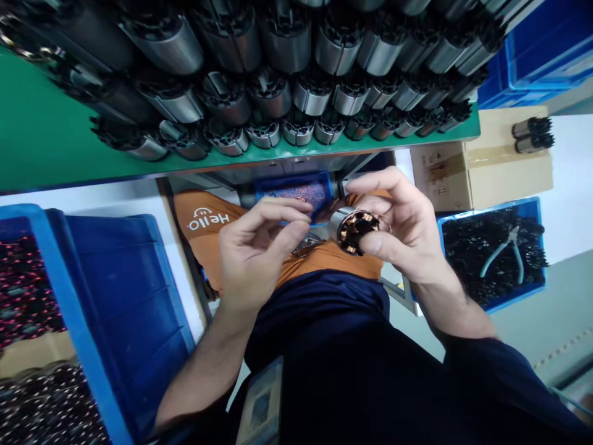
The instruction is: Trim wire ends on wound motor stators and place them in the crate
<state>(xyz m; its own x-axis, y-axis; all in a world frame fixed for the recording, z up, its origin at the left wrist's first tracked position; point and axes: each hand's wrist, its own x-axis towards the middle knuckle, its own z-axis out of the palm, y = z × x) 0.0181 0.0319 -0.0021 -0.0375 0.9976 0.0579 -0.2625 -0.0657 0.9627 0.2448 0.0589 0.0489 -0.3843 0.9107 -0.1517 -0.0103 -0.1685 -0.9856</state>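
My right hand [407,232] grips a metal motor stator [343,228], a short silver cylinder with copper windings and a black slotted end that faces right and toward me. The thumb lies on its lower edge, and the fingers reach behind it. Just left of the stator is my left hand [259,247], its thumb tip and forefinger tip pressed together. Whatever may be between those fingertips is too small to make out. Both hands are above my lap, over orange cloth [333,259].
Rows of similar stators [296,99] stand on a green table [41,123] ahead. Blue bins [125,296] are at the left. On the right are a cardboard box [504,167] and a blue bin [541,247] of black parts with pliers [513,244] on top. A small blue bin [330,185] sits under the table.
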